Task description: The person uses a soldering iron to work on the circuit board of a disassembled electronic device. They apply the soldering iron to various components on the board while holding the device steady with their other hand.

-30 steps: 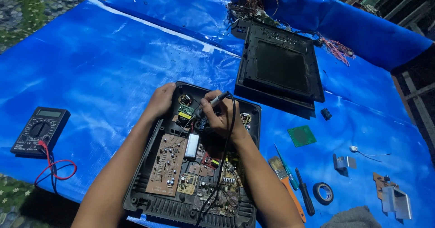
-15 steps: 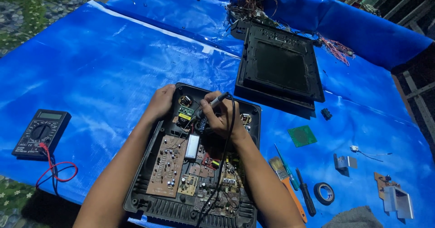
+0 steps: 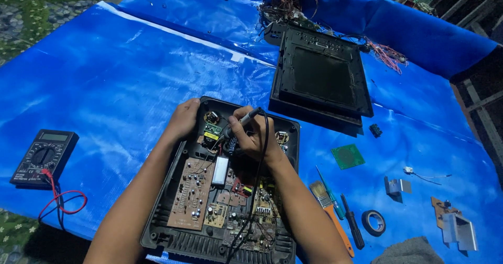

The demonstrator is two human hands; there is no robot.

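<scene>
An open black device case (image 3: pixel 178 190) lies on the blue tarp, holding several circuit boards (image 3: pixel 189 193). My left hand (image 3: pixel 183 120) grips the case's far left rim. My right hand (image 3: pixel 252 137) holds a pen-like soldering iron (image 3: pixel 238 123), its tip pointing down-left at components near the far end of the case. A black cord (image 3: pixel 259 175) runs from the iron along my right forearm toward the near edge.
A black multimeter (image 3: pixel 44 155) with red and black leads lies at the left. The black case cover (image 3: pixel 320 80) lies beyond, with tangled wires behind it. To the right lie a small green board (image 3: pixel 348 156), a brush (image 3: pixel 327 209), screwdrivers (image 3: pixel 352 227), a tape roll (image 3: pixel 373 222) and metal parts (image 3: pixel 457 230).
The hands stay in nearly the same place over the far end of the case; the iron's tip has shifted only slightly.
</scene>
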